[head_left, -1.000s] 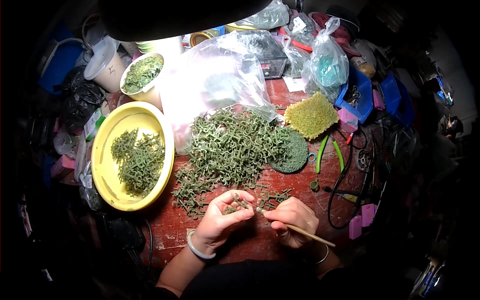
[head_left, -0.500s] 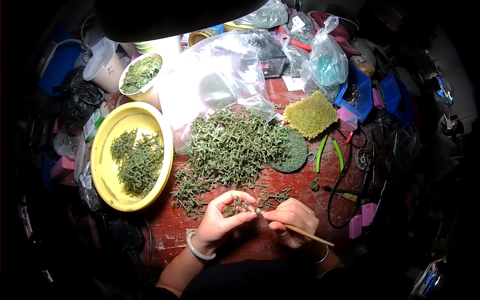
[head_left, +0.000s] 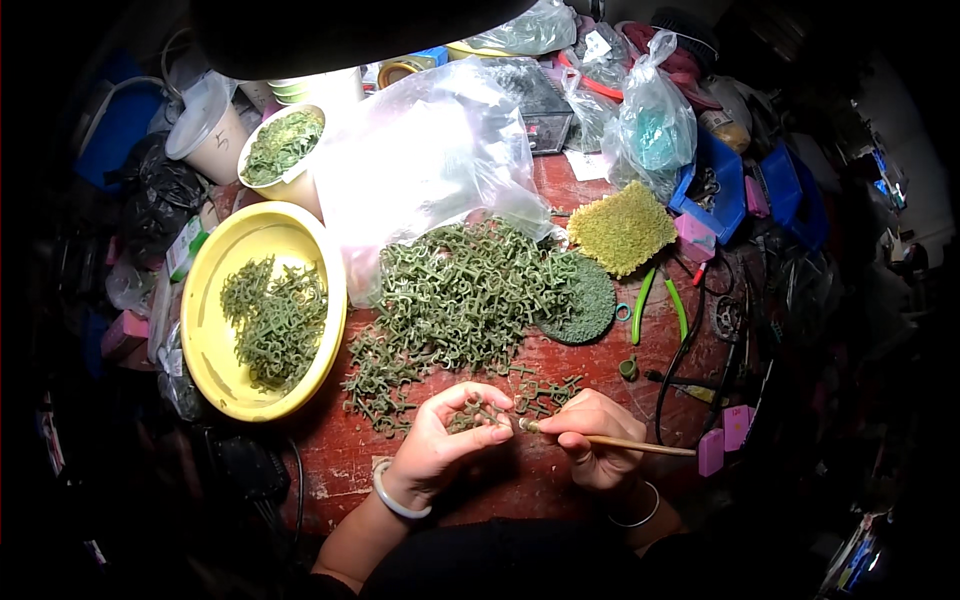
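From my feed, the wooden stick (head_left: 650, 447) in the right hand (head_left: 602, 462) has swung from a slant to nearly level, its tip staying beside the left hand (head_left: 440, 440); I judge that only the tool's angle is being adjusted. Right fingers grip the stick; left fingers pinch small green pieces (head_left: 485, 412) (tip contact unclear) at lower centre, below the green pile (head_left: 460, 290) on the worktop (head_left: 335, 480).

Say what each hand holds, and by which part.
Right hand: a thin brown stick, near its left end. Left hand: small green pieces; where they are gripped is unclear.
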